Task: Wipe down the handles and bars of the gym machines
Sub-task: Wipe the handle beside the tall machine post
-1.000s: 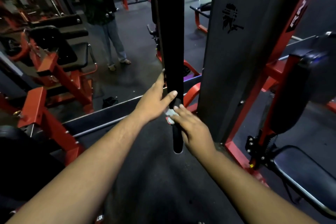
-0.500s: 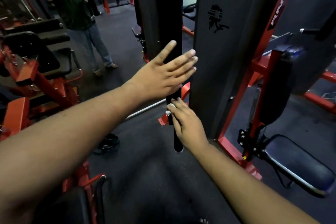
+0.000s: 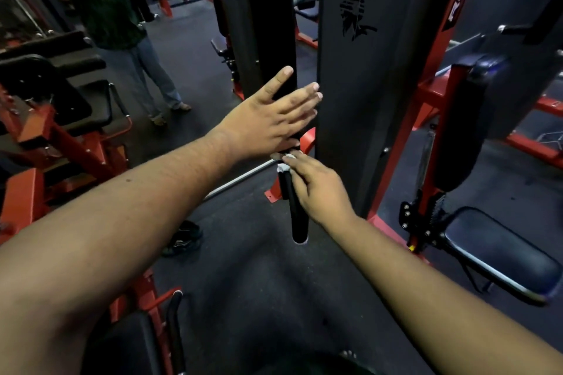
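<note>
Dark rubber flooring (image 3: 243,277) runs between red and black gym machines, with a tall black weight-stack shroud (image 3: 359,85) standing just right of centre. Before it hangs a black handle (image 3: 297,210), its rounded end pointing down toward six o'clock. The right hand (image 3: 320,189) reaches in from five o'clock and curls its fingers over the upper part of the handle, pinching a small white cloth (image 3: 285,165) against it. The left hand (image 3: 271,122) comes from eight o'clock and lies flat with straight fingers spread, its fingertips touching the edge of the shroud at about one o'clock of the cloth; it holds nothing. The two hands sit close together, the left directly above the right, nearly touching. At four o'clock a padded black seat (image 3: 499,256) sits on a red frame. At eleven o'clock another person (image 3: 122,24) in a green shirt and jeans stands beside a bench.
</note>
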`<state>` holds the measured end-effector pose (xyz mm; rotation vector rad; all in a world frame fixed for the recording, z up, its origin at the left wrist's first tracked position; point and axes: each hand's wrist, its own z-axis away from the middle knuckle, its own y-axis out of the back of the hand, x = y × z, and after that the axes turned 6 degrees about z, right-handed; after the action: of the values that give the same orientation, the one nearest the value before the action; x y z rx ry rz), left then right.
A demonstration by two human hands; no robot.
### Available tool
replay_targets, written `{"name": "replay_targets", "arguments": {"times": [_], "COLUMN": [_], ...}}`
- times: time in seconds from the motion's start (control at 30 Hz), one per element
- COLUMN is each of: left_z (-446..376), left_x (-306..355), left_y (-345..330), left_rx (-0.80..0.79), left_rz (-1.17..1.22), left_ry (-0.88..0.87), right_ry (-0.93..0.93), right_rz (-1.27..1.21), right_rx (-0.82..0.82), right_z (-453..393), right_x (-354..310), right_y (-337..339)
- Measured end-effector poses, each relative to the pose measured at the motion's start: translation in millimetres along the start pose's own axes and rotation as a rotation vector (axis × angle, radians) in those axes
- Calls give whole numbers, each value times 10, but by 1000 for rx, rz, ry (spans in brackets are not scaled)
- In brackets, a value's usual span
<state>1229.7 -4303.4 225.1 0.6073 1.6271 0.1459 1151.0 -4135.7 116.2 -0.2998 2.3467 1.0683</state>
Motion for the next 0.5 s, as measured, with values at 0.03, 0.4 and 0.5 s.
{"name": "replay_targets", "arguments": {"times": [0.03, 0.4, 0.5], "left_z": [-7, -16, -23], "left_x": [1, 49, 54], "left_y": [0, 27, 48], "left_rx": [-3, -22, -45], "left_rz": [2, -12, -25], "left_ry": [-2, 53, 69], "right_ry": [13, -252, -346], "right_rz": [16, -305, -390], "right_rx": [-17, 165, 263], "right_z": [21, 1210, 921], "right_x": [-10, 233, 131], "right_y": [-45, -368, -182]}}
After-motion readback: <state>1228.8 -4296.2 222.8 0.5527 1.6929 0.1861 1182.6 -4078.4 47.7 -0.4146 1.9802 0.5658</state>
